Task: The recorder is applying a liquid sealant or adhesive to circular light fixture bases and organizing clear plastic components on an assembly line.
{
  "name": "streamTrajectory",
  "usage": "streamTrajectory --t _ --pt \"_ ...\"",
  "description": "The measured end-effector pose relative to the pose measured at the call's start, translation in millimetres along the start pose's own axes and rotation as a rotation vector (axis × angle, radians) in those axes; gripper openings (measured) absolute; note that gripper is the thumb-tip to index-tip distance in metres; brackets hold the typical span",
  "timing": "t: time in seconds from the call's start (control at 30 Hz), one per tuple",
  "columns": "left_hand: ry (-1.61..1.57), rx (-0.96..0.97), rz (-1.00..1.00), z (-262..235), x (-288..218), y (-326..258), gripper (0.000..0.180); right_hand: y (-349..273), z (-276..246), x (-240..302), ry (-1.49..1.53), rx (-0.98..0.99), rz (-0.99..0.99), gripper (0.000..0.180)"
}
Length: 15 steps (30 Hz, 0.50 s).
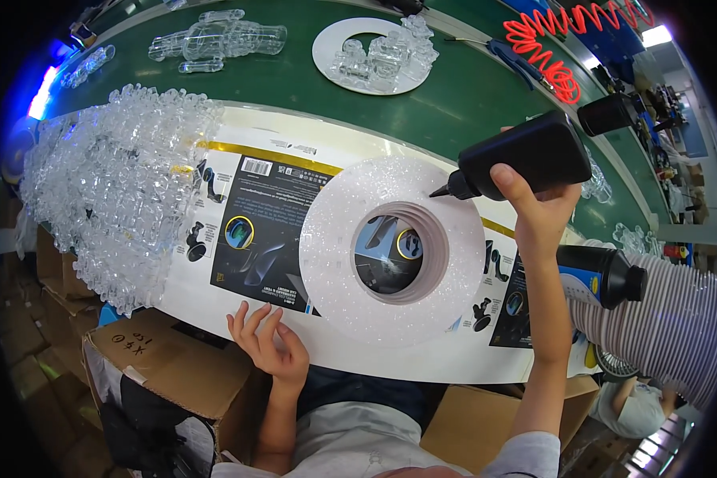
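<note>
A black squeeze bottle with a pointed nozzle lies tilted in my right hand, its fingers wrapped round it. The nozzle tip meets or hovers just over the upper right of a stack of white glittery rings; whether it touches, I cannot tell. Through the centre hole shows the printed sheet beneath. My left hand holds nothing, its fingers loosely curled and apart, by the near edge of the printed sheet, left of the rings.
Clear plastic figure-like parts are heaped at the left. At the back, more lie on a white ring. Another black bottle lies by a long row of rings at right. A red coiled hose hangs far right; a cardboard box stands near left.
</note>
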State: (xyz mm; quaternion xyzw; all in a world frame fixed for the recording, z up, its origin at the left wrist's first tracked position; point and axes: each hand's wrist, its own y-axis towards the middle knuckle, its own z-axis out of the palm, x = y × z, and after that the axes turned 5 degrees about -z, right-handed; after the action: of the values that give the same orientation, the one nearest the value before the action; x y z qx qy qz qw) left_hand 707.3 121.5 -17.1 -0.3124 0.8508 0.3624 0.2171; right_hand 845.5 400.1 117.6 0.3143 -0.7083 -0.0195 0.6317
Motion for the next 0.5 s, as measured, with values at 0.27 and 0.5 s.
streamTrajectory --t 0.27,0.5 --pt "-0.008 0.003 -0.013 -0.3 -0.3 -0.2 0.023 -1.7 -3.5 0.6 -0.071 -0.031 0.000 0.046" --pt "-0.009 0.010 -0.007 -0.5 0.7 -0.1 0.022 -1.2 -0.1 0.6 -0.064 0.008 0.019 0.043"
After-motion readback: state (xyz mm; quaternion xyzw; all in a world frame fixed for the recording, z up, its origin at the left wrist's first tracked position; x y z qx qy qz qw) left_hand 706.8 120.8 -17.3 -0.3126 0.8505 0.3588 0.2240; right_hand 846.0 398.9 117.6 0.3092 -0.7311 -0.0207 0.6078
